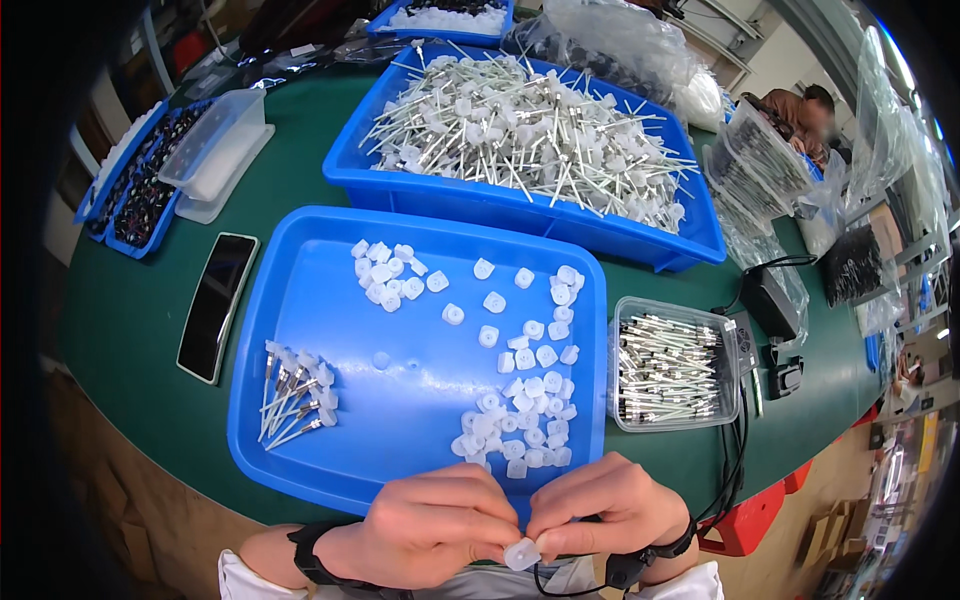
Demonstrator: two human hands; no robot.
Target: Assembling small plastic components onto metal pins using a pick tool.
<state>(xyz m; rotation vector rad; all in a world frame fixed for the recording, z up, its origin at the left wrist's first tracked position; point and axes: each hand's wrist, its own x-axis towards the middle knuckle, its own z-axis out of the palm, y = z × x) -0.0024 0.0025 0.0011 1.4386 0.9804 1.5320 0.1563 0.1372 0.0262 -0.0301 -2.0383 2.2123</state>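
Observation:
Close to my body, below the front rim of a shallow blue tray (420,350), both hands meet with fingertips pinched together. Between them shows a small white translucent plastic cap (521,554). My left hand (435,525) is closed on its left side, and my right hand (608,510) is closed at its right side. Anything else inside the fingers is hidden. Loose white caps (525,410) lie scattered over the tray's right part, with another cluster (385,272) at the top. On its left lies a bunch of thin stems with white caps (298,395).
A deep blue bin (470,195) heaped with capped stems stands behind the tray. To the right are a clear box of stems (665,370) and a black power adapter (770,300) with cables. A phone (217,305) lies left. Another person (800,120) sits far right.

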